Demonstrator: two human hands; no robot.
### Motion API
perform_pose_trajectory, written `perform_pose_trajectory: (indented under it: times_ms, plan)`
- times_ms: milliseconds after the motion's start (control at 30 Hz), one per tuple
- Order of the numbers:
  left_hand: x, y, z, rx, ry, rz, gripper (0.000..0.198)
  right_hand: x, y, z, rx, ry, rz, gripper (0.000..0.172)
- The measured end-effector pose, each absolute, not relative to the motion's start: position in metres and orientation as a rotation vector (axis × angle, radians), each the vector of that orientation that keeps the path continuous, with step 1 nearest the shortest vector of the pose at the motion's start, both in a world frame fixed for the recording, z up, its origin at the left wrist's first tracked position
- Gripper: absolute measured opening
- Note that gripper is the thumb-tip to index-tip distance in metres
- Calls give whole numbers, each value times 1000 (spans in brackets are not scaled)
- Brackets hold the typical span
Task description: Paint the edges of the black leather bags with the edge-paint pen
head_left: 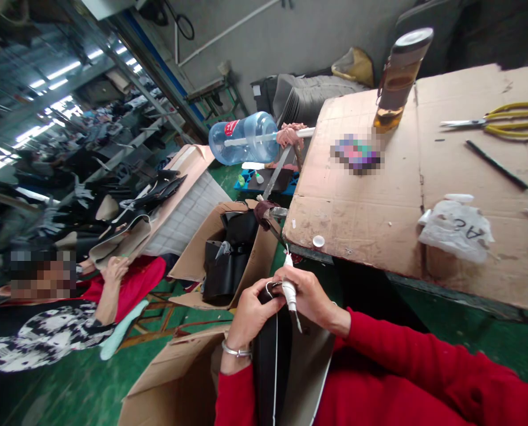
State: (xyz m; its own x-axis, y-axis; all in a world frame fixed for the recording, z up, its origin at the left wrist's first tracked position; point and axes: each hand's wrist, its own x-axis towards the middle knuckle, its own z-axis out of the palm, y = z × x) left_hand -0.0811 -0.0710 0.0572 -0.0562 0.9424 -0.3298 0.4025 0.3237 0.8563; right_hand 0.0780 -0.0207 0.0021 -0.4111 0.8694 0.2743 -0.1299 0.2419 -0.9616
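My left hand (253,312), with a silver bracelet at the wrist, pinches the upper edge of a black leather piece (264,367) that has a beige inner side. White thread (276,361) loops near the fingertips and hangs down over the black leather. In my right hand (308,296) is a slim pointed tool wrapped in white (290,291), held close beside the left fingers. A thin metal point sticks out of its lower end; the upper tip reaches toward the table edge. The fingers hide exactly where the thread passes through the leather.
On the cardboard-covered table (361,207) are yellow-handled scissors (512,121), a bottle of brown drink (399,83), a black stick (496,164) and a plastic bag (456,228). A carton of black leather pieces (223,272) stands ahead. At left, a co-worker (68,313) sits handling leather.
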Motion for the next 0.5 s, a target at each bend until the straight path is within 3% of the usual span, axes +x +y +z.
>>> perform_pose_trajectory:
  times_ms: [67,200,500]
  plan:
    - [-79,-71,60,1226,1645,722,30,78,-21,1,-736,-1568,1351,9]
    - [-78,-73,64,1187,1670,761,28,77,-19,2,-743,-1496,1401,20]
    - [-73,-76,63,1099,1738,859,27,83,-16,10,-735,-1467,1393,16]
